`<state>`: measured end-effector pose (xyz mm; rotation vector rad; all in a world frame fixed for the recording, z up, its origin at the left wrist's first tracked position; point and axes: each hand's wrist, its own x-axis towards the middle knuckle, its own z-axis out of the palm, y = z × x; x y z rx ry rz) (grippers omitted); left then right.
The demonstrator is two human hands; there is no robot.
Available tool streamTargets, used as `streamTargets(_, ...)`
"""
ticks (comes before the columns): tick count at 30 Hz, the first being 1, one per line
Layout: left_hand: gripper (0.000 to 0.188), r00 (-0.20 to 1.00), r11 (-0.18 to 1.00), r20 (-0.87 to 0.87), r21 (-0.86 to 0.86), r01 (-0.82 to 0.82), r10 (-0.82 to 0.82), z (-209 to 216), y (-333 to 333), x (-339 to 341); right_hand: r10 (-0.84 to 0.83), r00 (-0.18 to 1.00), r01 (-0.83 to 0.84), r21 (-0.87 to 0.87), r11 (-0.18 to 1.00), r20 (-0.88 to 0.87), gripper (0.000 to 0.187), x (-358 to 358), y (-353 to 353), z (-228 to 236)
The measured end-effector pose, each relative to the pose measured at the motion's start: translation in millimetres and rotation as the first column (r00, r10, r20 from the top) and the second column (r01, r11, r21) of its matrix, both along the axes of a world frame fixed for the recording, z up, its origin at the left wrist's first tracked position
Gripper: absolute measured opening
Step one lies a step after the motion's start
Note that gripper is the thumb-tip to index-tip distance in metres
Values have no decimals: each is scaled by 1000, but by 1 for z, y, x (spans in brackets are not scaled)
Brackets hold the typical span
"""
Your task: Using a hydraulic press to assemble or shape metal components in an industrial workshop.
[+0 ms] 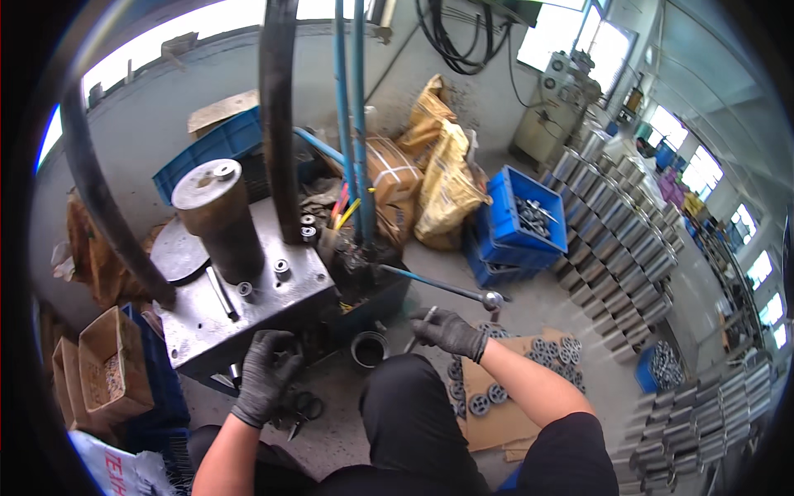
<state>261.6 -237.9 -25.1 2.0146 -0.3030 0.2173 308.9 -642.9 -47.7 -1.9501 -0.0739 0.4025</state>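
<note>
Both my hands wear dark grey gloves. My right hand is closed on a thin metal rod, which sticks out past the fingertips beside a blue lever with a ball end. My left hand is near the front edge of a steel press table, its fingers curved and apart with nothing visible between them. On the table stand a thick ram cylinder with a small ring on top, a loose metal bar and small bushings. A round metal cup sits on the floor between my hands.
Several spoked metal wheels lie on cardboard to my right. Blue crates with metal parts and stacked steel cylinders stand beyond. Scissors are below my left hand; brown bins stand at the left.
</note>
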Motion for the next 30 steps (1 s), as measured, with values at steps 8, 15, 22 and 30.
streamTargets(8,35,989,976,-85,168,136,-123,-5,-4,-21,-881,393,895,328,302,-264,25,-193,-201,-180)
streamTargets(15,34,974,976,-173,132,173,-149,-24,-8,-22,-892,-98,952,221,-214,-441,40,-264,-194,-288)
streamTargets(22,35,980,937,-111,294,191,-165,-23,-4,-19,-705,-395,769,207,-604,-589,28,-251,-173,-295)
streamTargets(30,37,957,904,-210,338,261,-198,-19,6,-22,-887,396,865,228,448,238,26,-262,-121,-317)
